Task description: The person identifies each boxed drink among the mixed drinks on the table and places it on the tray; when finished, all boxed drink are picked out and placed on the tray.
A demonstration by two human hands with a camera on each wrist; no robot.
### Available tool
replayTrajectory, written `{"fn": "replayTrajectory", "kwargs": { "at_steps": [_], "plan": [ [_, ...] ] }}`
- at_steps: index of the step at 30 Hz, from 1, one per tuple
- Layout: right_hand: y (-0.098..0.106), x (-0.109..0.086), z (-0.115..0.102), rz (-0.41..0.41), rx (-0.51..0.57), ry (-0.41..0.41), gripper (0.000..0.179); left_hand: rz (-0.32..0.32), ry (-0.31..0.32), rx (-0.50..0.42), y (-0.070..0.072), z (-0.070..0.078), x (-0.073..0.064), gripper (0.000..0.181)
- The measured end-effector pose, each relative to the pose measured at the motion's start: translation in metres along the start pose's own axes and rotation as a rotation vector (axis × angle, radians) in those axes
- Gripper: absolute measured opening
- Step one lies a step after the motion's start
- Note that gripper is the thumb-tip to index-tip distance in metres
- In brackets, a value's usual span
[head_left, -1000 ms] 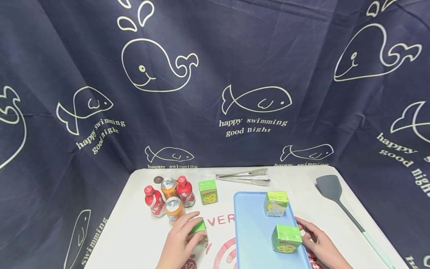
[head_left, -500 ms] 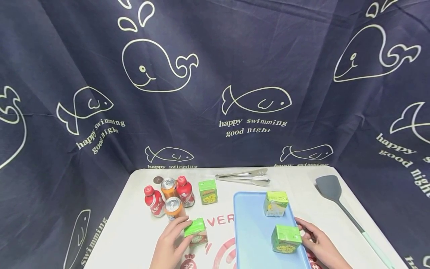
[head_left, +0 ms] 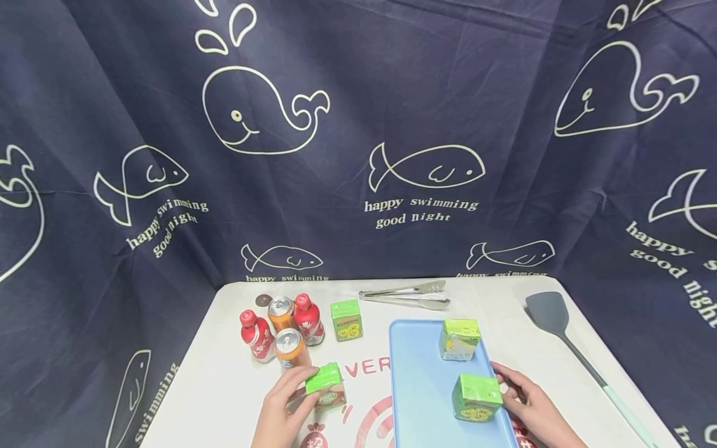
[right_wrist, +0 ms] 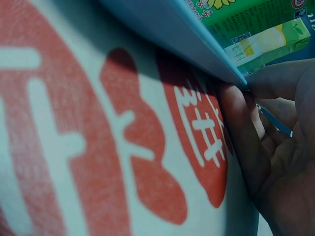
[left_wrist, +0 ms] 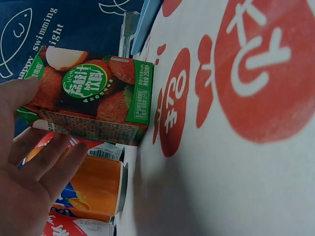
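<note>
My left hand (head_left: pixel 282 401) pinches the left side of a green-topped lychee juice box (head_left: pixel 330 382) standing on the table; its thumb overlaps the front. In the left wrist view several other fingers (left_wrist: pixel 51 160) extend below the box, and an index fingertip is hidden. At right, my right hand (head_left: pixel 532 401) holds the long edge of a light blue tray (head_left: pixel 411 398) between thumb and fingers. Two green juice boxes stand on the tray, the nearer juice box (head_left: pixel 477 398) close to that hand and the farther juice box (head_left: pixel 460 340) behind it.
Beyond my left hand cluster two red bottles (head_left: pixel 257 336) and two orange cans (head_left: pixel 291 348). Another green juice box (head_left: pixel 347 320) stands right of them. Metal tongs (head_left: pixel 406 295) lie at the back, and a grey spatula (head_left: pixel 551 314) lies along the right side of the white table (head_left: pixel 196 398).
My left hand has drawn back left, uncovering more of the lychee juice box, which has turned slightly. My right hand and the tray have stayed in place.
</note>
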State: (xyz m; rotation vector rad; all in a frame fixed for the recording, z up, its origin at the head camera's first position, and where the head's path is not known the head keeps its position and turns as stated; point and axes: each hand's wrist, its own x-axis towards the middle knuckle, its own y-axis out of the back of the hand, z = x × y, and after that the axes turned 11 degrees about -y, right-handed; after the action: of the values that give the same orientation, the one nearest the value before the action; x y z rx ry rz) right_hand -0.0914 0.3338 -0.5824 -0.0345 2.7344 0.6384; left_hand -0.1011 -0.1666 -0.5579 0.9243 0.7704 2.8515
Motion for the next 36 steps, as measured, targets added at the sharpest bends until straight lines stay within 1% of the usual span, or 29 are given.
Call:
{"fn": "replayTrajectory", "kwargs": {
  "at_steps": [2, 6, 12, 17, 19, 24, 28, 32, 36],
  "plan": [
    [0.0000, -0.0003, -0.0003, -0.004, 0.010, -0.005, 0.055, 0.006, 0.024, -0.056, -0.0010, -0.0001, -0.0004, 0.043],
    [0.0006, 0.0008, 0.0001, -0.011, 0.013, -0.010, 0.055, 0.019, 0.023, -0.119, -0.0025, 0.0000, -0.0008, 0.041],
    [0.0005, 0.0014, 0.0029, -0.023, 0.018, -0.017, 0.056, 0.034, 0.044, -0.139, -0.0041, -0.0011, -0.0019, 0.042],
    [0.0005, 0.0021, 0.0033, -0.029, 0.027, -0.025, 0.056, 0.050, 0.025, -0.157, -0.0046, -0.0018, -0.0024, 0.043],
    [0.0010, 0.0025, 0.0027, -0.030, 0.024, -0.035, 0.056, 0.058, 0.016, -0.171, -0.0048, -0.0005, -0.0015, 0.043],
    [0.0018, 0.0022, 0.0019, -0.041, 0.030, -0.043, 0.057, 0.070, 0.017, -0.214, -0.0046, 0.0040, 0.0011, 0.042],
    [0.0015, 0.0021, 0.0013, -0.036, 0.035, -0.041, 0.057, 0.065, 0.013, -0.210, -0.0044, 0.0021, 0.0005, 0.040],
    [0.0010, 0.0019, 0.0006, -0.031, 0.041, -0.053, 0.057, 0.053, -0.008, -0.191, -0.0047, -0.0015, -0.0012, 0.039],
    [0.0011, 0.0017, 0.0012, -0.035, 0.038, -0.033, 0.058, 0.052, -0.011, -0.198, -0.0046, -0.0020, -0.0015, 0.039]
  ]
}}
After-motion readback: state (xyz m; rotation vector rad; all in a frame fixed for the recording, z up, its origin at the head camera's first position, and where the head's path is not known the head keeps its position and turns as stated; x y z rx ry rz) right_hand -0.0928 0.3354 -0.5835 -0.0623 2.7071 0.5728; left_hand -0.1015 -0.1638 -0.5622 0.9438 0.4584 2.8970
